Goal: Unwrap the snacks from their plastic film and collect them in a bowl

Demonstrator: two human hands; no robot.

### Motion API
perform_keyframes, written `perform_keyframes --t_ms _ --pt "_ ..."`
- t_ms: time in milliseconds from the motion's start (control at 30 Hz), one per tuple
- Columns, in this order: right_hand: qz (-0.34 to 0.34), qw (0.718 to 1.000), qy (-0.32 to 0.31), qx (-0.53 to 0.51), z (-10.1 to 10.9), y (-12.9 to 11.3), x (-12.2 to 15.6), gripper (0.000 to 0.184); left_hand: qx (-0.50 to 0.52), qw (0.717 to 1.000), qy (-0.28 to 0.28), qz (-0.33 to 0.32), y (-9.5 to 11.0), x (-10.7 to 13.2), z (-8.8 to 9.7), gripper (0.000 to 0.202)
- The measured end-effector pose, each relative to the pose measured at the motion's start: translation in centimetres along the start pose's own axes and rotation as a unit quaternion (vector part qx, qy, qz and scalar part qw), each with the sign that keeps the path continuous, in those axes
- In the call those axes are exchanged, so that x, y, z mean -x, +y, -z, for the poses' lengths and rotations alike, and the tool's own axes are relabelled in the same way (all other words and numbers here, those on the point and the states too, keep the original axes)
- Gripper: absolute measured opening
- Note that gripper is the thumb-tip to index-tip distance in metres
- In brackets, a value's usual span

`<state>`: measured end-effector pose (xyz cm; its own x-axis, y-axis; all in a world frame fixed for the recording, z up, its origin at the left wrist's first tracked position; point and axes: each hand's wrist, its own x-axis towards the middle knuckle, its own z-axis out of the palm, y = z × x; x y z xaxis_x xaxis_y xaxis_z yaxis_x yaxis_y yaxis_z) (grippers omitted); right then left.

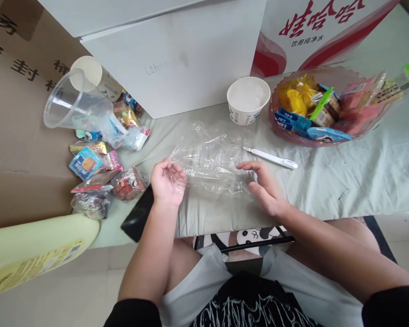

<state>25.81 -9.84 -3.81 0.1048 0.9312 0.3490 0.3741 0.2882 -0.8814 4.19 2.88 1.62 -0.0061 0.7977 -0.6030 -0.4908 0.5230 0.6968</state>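
Observation:
A crumpled clear plastic bag lies on the pale green cloth in front of me. My left hand curls its fingers round the bag's left edge. My right hand hovers at the bag's right end with fingers stretched out and apart, touching or just above the plastic. A white pen-like tool lies just beyond my right hand.
A white paper bowl stands at the back, next to a pink bowl full of snack packets. Clear and paper cups lie tipped at the left above loose snack packets. A black phone rests near my left wrist.

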Motion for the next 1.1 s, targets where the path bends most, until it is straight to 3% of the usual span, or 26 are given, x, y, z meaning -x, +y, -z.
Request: perform_keyframes --t_ms 100,167,200,300,333,400,467,533,600,700,767,833,933,1000,1100 --pt "0.094 0.992 -0.078 0.043 -0.4 0.3 0.0 0.066 0.015 0.999 -0.003 0.047 -0.6 0.4 -0.6 0.016" --pt "0.128 0.982 -0.106 0.091 -0.8 0.6 -0.2 0.079 0.03 0.997 0.002 0.071 -0.7 0.5 -0.8 0.016" --pt "0.128 0.979 -0.108 0.112 -0.9 0.7 -0.2 0.072 0.035 0.996 0.005 0.08 -0.7 0.5 -0.9 0.016" --pt "0.097 0.981 -0.074 0.149 -0.8 1.1 -0.5 0.02 0.018 0.996 0.018 0.088 -0.5 0.1 -0.7 0.015" --pt "0.084 0.983 -0.057 0.15 -0.6 1.2 -0.6 0.011 0.001 0.997 0.021 0.073 -0.5 -0.1 -0.5 0.012" --pt "0.063 0.987 -0.032 0.147 -0.2 1.1 -0.8 0.011 -0.046 0.998 0.027 -0.011 -0.6 -0.6 0.1 0.006" --pt "0.047 0.988 -0.019 0.147 0.3 0.7 -1.0 0.011 -0.122 0.98 0.025 -0.154 -1.0 -1.1 1.1 0.022" --pt "0.041 0.988 -0.015 0.147 0.7 0.4 -1.1 0.011 -0.247 0.922 -0.018 -0.298 -1.5 -1.6 2.2 0.042" --pt "0.031 0.99 -0.011 0.139 1.0 0.1 -1.2 0.011 -0.402 0.818 -0.107 -0.399 -2.1 -2.0 3.2 0.061" --pt "0.005 0.991 0.009 0.131 1.4 0.0 -1.4 0.011 -0.563 0.65 -0.208 -0.466 -2.4 -2.5 4.1 0.075" --pt "-0.018 0.991 0.029 0.13 1.7 0.1 -1.5 0.011 -0.606 0.596 -0.208 -0.484 -2.4 -2.8 4.3 0.072" --pt "-0.041 0.99 0.043 0.126 2.1 0.2 -1.7 0.01 -0.616 0.587 -0.191 -0.489 -2.2 -3.0 4.1 0.061" --pt "-0.059 0.991 0.046 0.11 2.4 0.2 -1.8 0.01 -0.598 0.607 -0.205 -0.481 -2.0 -2.9 3.6 0.027" --pt "-0.067 0.992 0.043 0.102 2.5 0.2 -1.8 0.01 -0.57 0.632 -0.227 -0.473 -1.9 -2.5 3.2 0.015" --pt "-0.074 0.991 0.044 0.104 2.5 0.1 -1.8 0.009 -0.512 0.693 -0.234 -0.451 -1.9 -1.8 2.7 0.024"
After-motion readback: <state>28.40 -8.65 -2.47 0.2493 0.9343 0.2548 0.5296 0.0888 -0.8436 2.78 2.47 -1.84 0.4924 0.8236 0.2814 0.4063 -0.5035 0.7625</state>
